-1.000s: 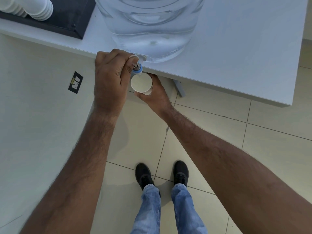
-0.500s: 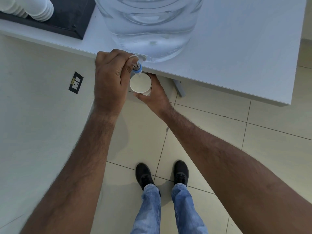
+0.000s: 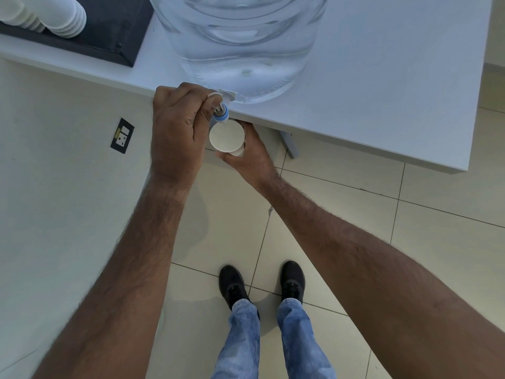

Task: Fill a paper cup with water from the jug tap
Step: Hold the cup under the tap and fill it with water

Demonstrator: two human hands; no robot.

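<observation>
A big clear water jug (image 3: 240, 45) stands on the white table (image 3: 382, 91) with its tap (image 3: 222, 113) hanging over the front edge. The tap has a blue collar and a white lever. My left hand (image 3: 177, 132) is closed around the tap, thumb and fingers on the lever. Just under the spout, my right hand (image 3: 247, 154) holds a white paper cup (image 3: 226, 136) upright from below and behind. The cup's mouth faces me; I cannot tell how much water is inside.
Stacks of white paper cups (image 3: 54, 15) lie on a black tray (image 3: 109, 36) at the table's back left. A wall socket (image 3: 122, 135) sits on the pale wall at left. Below are floor tiles, my shoes (image 3: 262, 283) and a grey table leg (image 3: 289, 144).
The cup has crept slightly to the left and nearer the spout. My left hand stays closed on the tap throughout.
</observation>
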